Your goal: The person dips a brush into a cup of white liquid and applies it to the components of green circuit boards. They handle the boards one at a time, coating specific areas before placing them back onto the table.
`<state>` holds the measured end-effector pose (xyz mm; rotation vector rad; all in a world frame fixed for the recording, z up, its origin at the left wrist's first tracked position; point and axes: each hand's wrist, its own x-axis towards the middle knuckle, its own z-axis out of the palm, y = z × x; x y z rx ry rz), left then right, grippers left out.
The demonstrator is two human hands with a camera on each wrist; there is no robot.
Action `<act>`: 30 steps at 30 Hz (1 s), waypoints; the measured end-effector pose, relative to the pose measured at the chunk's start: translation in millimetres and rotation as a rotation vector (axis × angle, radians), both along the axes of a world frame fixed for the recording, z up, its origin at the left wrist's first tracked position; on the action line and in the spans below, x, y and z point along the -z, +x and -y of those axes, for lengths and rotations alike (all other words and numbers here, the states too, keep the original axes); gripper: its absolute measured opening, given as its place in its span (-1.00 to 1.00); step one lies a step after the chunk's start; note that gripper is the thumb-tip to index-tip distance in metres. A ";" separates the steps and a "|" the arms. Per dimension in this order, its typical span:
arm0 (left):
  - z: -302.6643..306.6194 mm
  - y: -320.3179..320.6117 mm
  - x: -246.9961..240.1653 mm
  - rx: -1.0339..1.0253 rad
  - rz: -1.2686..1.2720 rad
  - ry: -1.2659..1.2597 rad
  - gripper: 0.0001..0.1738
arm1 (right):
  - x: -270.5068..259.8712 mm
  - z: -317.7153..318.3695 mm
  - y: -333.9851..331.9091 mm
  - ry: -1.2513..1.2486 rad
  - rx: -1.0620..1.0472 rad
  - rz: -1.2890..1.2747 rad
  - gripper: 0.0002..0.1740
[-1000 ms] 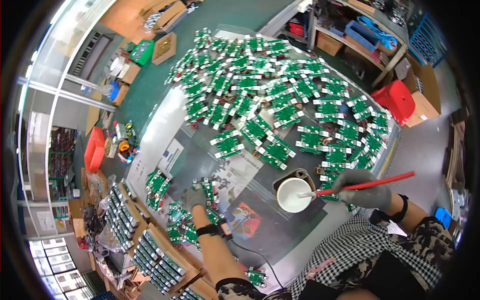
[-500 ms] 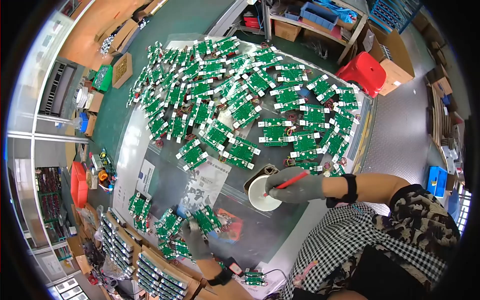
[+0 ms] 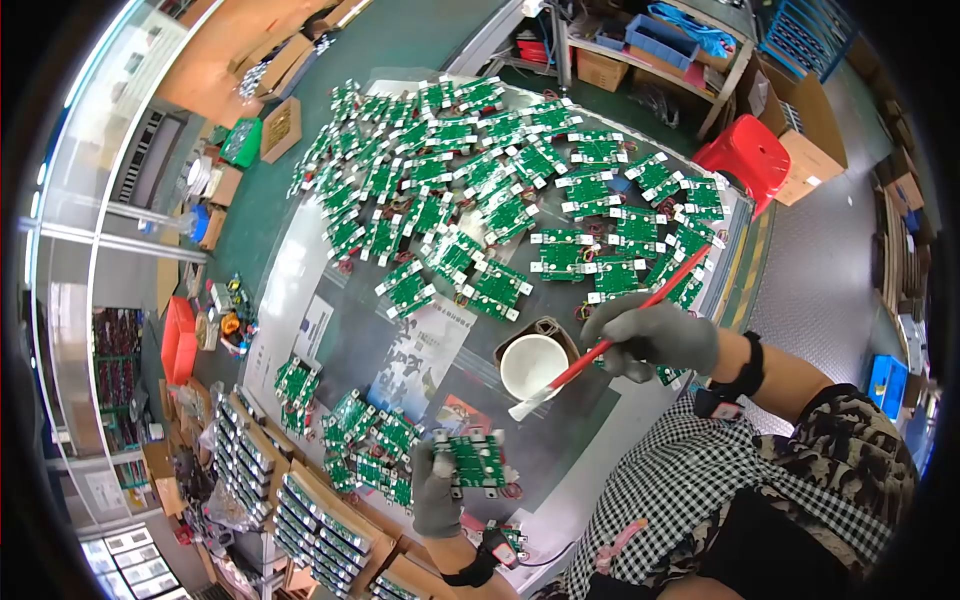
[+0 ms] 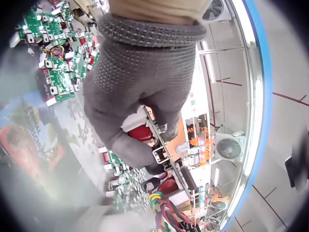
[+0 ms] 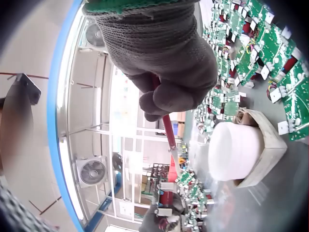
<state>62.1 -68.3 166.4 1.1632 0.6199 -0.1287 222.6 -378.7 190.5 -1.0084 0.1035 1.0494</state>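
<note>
My gloved left hand (image 3: pixel 436 500) grips a green circuit board (image 3: pixel 475 462) by its edge near the front of the table. In the left wrist view that board (image 4: pixel 175 162) is seen edge-on between thumb and fingers, with coloured wires (image 4: pixel 166 208) hanging from it. My gloved right hand (image 3: pixel 655 338) holds a red-handled brush (image 3: pixel 582 364), its pale bristles slanting down to the left. Those bristles overlap the near rim of a white cup (image 3: pixel 531 366) in the head view. A small open box (image 5: pixel 273 150) surrounds the cup.
Many green boards (image 3: pixel 432 170) cover the table's far side, and a smaller cluster (image 3: pixel 362 430) lies left of my left hand. Trays of parts (image 3: pixel 322 525) stand along the left edge. A red stool (image 3: pixel 748 158) is beyond the far right corner.
The left hand has picked up a board from the left cluster and brought it right, toward the body. The right hand dipped the brush into the cup, then drew it out toward the right.
</note>
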 end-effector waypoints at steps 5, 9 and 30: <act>6.3 -4.1 -7.9 0.427 -0.003 0.016 -0.64 | -50.0 9.6 -6.8 0.169 -0.039 0.103 -0.66; 37.9 8.6 -44.4 0.584 -0.041 -0.092 -0.59 | -69.8 13.8 -14.5 0.033 -0.238 0.555 -0.81; 59.8 3.4 -51.9 0.741 -0.072 0.035 -0.55 | -76.4 17.8 -40.0 -0.020 -0.363 0.956 -0.84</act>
